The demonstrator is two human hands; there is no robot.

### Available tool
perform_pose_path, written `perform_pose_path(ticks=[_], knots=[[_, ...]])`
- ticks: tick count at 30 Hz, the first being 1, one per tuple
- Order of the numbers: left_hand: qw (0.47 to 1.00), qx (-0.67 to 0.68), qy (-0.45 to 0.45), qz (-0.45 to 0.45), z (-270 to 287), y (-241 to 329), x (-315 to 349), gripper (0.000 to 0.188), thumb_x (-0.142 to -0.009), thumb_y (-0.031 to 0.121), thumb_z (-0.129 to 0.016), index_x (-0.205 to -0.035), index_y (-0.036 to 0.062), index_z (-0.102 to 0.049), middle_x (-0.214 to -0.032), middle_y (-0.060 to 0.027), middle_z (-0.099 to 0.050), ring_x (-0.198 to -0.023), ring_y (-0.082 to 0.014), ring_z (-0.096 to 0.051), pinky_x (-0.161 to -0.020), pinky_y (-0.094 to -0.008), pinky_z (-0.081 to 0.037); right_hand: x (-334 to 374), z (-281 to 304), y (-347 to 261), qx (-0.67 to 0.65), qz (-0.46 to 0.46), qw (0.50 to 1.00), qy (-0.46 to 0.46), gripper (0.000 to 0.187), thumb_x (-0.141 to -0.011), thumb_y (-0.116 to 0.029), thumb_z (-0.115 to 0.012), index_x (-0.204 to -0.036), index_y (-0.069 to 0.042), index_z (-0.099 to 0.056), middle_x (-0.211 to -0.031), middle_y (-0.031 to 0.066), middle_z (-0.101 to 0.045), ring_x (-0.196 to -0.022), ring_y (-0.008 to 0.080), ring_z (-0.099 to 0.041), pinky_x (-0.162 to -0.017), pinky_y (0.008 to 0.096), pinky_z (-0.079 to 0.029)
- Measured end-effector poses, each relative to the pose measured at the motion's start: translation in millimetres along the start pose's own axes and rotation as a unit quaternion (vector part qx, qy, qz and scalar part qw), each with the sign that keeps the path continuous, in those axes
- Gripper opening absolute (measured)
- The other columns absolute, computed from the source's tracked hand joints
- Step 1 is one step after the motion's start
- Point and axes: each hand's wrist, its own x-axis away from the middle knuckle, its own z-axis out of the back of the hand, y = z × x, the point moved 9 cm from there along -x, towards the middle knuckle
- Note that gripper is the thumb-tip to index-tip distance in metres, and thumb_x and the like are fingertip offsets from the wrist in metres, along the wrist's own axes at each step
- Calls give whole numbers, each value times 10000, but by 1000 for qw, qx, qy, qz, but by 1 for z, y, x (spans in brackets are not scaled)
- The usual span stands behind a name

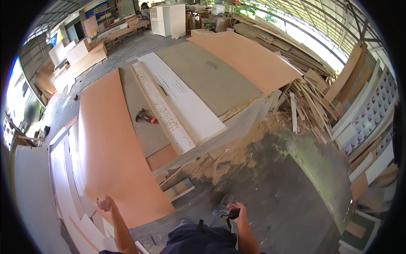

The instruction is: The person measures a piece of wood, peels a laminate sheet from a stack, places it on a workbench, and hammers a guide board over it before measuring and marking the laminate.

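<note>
At the lower left, my left hand (105,203) is closed at the near left edge of a large orange-brown sheet (108,144). The sheet slopes down off the left side of the work surface toward me; the fingertips are small and partly hidden. Close to my body, my right hand (242,212) is wrapped round a small black object (233,213) with a dark strap hanging from it. Its exact kind is not clear. A claw hammer (146,117) with a red and black handle lies on the grey-brown board (154,139), beyond both hands.
A long speckled strip (163,111) and a white panel (190,106) lie across the stack. Another orange-brown sheet (249,57) covers its far right. Offcuts (302,99) and sawdust (226,163) litter the floor to the right. A white cabinet (169,20) stands behind.
</note>
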Motion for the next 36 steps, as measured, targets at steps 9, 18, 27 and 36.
perform_pose_path(ticks=[9, 18, 27, 36], knots=[[904, 323, -264, -91, -51, 250, 253, 334, -762, 134, -688, -1070, 7, -664, -1054, -153, -640, -999, -278, -621, -882, -374, -496, -57, 80, -182, 145, 79, 984, 65, 276, -846, -235, -608, -899, 35, -632, -800, 165, -660, -631, 259, -602, -578, 398, -499], [776, 333, -512, -155, -27, 418, 479, 211, -796, 132, -685, -959, -2, -682, -825, -78, -678, -759, -147, -628, -668, -276, -493, -161, -236, -286, 585, 263, 759, -112, 288, -873, -282, -665, -978, -15, -696, -831, 70, -698, -686, 191, -639, -632, 319, -494], [854, 209, -476, 42, -89, 389, 508, 341, -720, 172, -724, -979, -42, -669, -873, -156, -698, -842, -241, -660, -768, -350, -514, -220, -412, -259, 773, 258, 538, -213, 457, -809, -427, -710, -1044, -35, -686, -919, 175, -710, -881, 317, -689, -767, 400, -526], [938, 76, -337, -19, -26, 448, 441, 435, -773, 267, -765, -1037, -51, -630, -930, -155, -672, -818, -231, -626, -744, -348, -497, -158, -485, -269, 620, 61, 611, -488, 422, -831, -267, -767, -1104, 34, -655, -967, 92, -708, -864, 158, -629, -788, 309, -494]])
